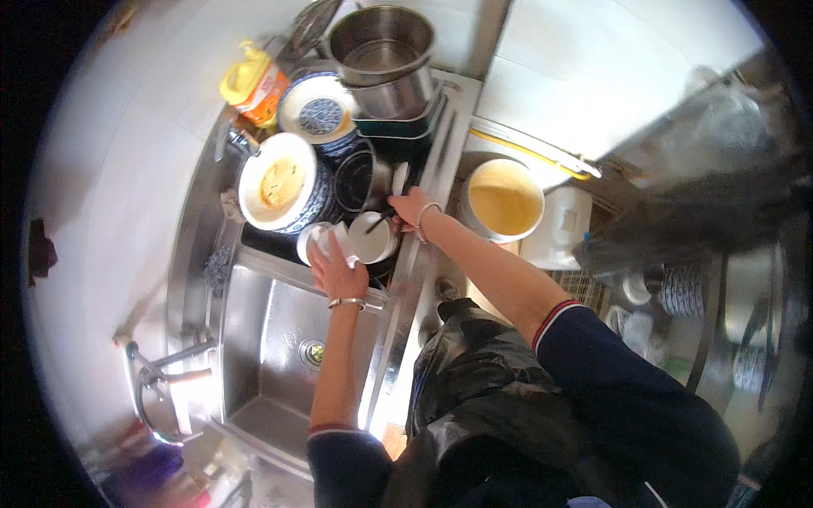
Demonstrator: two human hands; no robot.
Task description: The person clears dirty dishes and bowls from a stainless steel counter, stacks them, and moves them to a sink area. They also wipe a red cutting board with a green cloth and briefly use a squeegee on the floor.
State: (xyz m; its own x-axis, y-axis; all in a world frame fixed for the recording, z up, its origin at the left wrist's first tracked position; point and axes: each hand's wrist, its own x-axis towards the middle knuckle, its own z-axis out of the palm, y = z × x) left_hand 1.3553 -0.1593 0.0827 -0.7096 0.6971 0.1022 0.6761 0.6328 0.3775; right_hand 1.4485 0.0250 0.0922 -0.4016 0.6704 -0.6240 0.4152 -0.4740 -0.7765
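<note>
My left hand [340, 270] is on a white bowl or cup [338, 241] among the dishes, its fingers spread over the side. My right hand [409, 208] is at the right edge of the stack, beside a white bowl [373, 238] with a dark utensil handle [379, 222] across it. Whether its fingers grip the handle cannot be made out. Just beyond are a dark round pot or bowl [356, 181] and a white piece [400, 178]. A large patterned bowl [279, 182] with brownish residue stands to the left, before a blue-and-white plate [319, 114].
A steel sink basin [292, 362] with a faucet [168, 374] lies nearer me. Steel pots [387, 95] stand at the back by a yellow detergent bottle [254, 86]. A bucket of yellowish liquid [505, 200] and a white jug [562, 225] stand right of the counter edge.
</note>
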